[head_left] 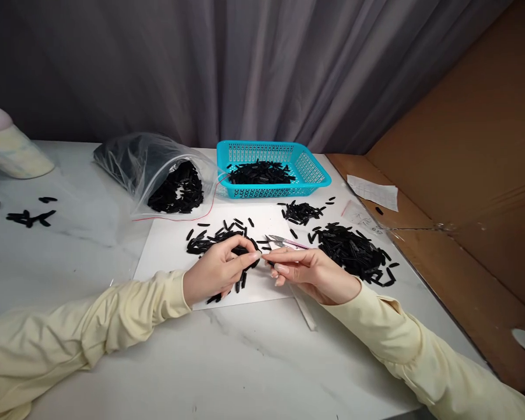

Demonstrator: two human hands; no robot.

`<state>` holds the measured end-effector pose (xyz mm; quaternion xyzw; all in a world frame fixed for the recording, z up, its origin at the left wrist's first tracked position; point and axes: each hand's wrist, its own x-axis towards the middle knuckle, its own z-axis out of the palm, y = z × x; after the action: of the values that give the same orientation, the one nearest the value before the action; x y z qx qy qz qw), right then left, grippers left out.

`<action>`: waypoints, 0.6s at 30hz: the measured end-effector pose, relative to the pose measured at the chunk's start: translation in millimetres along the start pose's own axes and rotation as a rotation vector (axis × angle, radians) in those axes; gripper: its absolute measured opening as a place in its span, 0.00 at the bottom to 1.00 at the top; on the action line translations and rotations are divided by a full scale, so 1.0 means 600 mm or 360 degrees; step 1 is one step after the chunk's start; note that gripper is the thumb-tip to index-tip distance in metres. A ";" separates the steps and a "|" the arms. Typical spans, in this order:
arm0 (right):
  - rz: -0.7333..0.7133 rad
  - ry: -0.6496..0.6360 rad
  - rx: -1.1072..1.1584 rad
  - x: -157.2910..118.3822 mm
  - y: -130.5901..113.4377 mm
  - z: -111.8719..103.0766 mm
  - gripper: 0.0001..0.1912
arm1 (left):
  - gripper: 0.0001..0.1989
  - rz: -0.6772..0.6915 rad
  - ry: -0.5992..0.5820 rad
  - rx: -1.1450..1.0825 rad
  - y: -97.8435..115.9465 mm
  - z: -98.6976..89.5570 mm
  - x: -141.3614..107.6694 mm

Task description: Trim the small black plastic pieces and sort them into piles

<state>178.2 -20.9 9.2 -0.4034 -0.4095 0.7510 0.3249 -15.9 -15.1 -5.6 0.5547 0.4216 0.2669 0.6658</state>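
Observation:
Over a white sheet (161,256), my two hands meet at the fingertips. My left hand (221,265) is closed in a pinch; what lies in it is too small to make out. Between the fingers of my right hand (308,271) shows the dark end of a small black strip (270,263). A loose pile of such black strips (214,240) lies partly hidden behind my left hand. Small thread snips (284,241) rest just beyond my right fingers, their blades pointing left. A pale flat stick (304,309) lies below my right wrist.
Behind the sheet stand a blue basket (280,191) and an open clear bag (135,169), both holding black strips. Further heaps (350,251) (301,212) lie to the right. A brown cardboard wall (464,146) bounds the right side; a pastel object (17,146) stands far left.

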 end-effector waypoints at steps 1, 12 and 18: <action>-0.0024 0.0004 -0.0058 -0.001 0.000 0.001 0.16 | 0.11 0.0009 0.0007 0.0041 0.000 0.000 -0.001; -0.0543 0.0165 -0.0459 -0.003 0.013 0.010 0.06 | 0.13 -0.0041 0.0074 0.0372 0.001 0.002 -0.009; -0.0333 0.0193 -0.0341 -0.004 0.004 0.006 0.11 | 0.14 -0.0035 0.0132 0.0270 -0.005 0.002 -0.008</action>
<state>175.7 -25.1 9.1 -0.4354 -0.5066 0.6394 0.3807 -17.3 -20.4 -7.0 0.5930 0.4759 0.2458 0.6012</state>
